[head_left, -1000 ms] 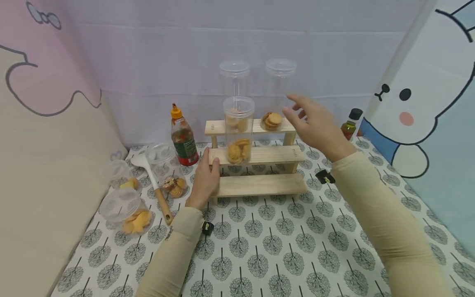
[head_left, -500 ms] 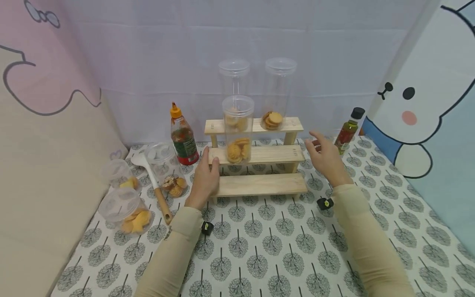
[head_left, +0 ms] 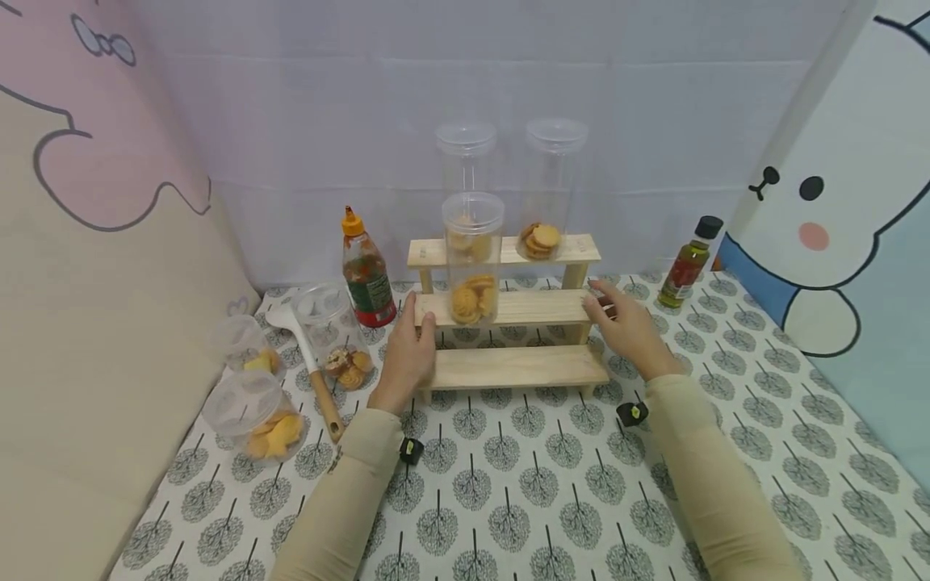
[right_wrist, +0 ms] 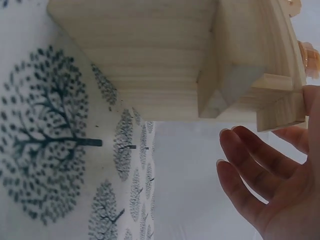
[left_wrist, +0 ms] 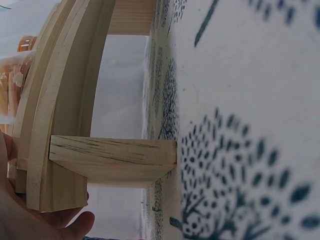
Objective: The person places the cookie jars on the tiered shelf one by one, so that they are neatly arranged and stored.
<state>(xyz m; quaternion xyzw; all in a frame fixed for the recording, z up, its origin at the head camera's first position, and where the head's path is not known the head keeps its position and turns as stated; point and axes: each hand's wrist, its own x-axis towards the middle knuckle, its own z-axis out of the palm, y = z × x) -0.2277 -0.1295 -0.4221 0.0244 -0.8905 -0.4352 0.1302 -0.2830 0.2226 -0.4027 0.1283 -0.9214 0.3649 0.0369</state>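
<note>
A three-step wooden display rack (head_left: pixel 541 307) stands on the patterned cloth, with a person's hand at each end. The left hand (head_left: pixel 407 355) grips the left end of its middle board, thumb in front; in the left wrist view fingers (left_wrist: pixel 75 225) curl round that board end. At the opposite end, the right hand (head_left: pixel 630 332) pinches the middle board's corner between thumb and index finger, its other fingers (right_wrist: pixel 245 160) loosely bent. A tall clear jar of cookies (head_left: pixel 474 266) sits on the middle step. Two similar jars, one a cookie jar (head_left: pixel 552 194), stand on the top step.
Left of the rack are a sauce bottle (head_left: pixel 368 278), a white spoon with a wooden handle (head_left: pixel 325 403), and clear cookie jars, one a tilted jar (head_left: pixel 250 415). An oil bottle (head_left: pixel 684 270) stands at the right. Fabric walls (head_left: pixel 327 121) enclose the back and sides.
The right hand has come down from beside the upper right jar, past the rack's right side, and in to the middle board's end. The left hand keeps its hold; the view has shifted slightly.
</note>
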